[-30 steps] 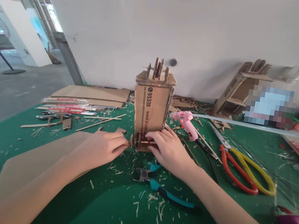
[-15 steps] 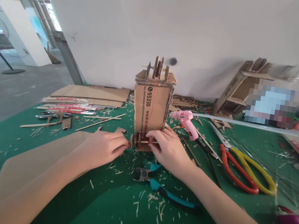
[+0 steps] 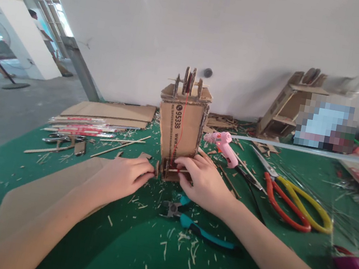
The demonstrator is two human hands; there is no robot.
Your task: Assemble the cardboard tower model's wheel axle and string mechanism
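Observation:
An upright cardboard box tower (image 3: 182,128) stands in the middle, with cardboard discs (image 3: 189,80) on a stick at its top. From them a red thread (image 3: 184,117) runs down its front to a thin wooden stick (image 3: 175,170) lying crosswise near the base. My right hand (image 3: 204,183) is closed at this stick, thumb and forefinger around its red-wound part. My left hand (image 3: 127,174) pinches a small cardboard disc (image 3: 157,168) at the stick's left end, just outside the box. Fingertips of both hands are partly hidden.
Teal-handled cutting pliers (image 3: 200,231) lie in front of the box. To the right are a pink glue gun (image 3: 227,150) and large scissors (image 3: 288,198). A flat cardboard sheet (image 3: 39,198) lies under my left arm. Another cardboard tower (image 3: 281,106) leans against the white wall.
Both hands stay almost in place at the base of the box. In the left background, a person has come into view.

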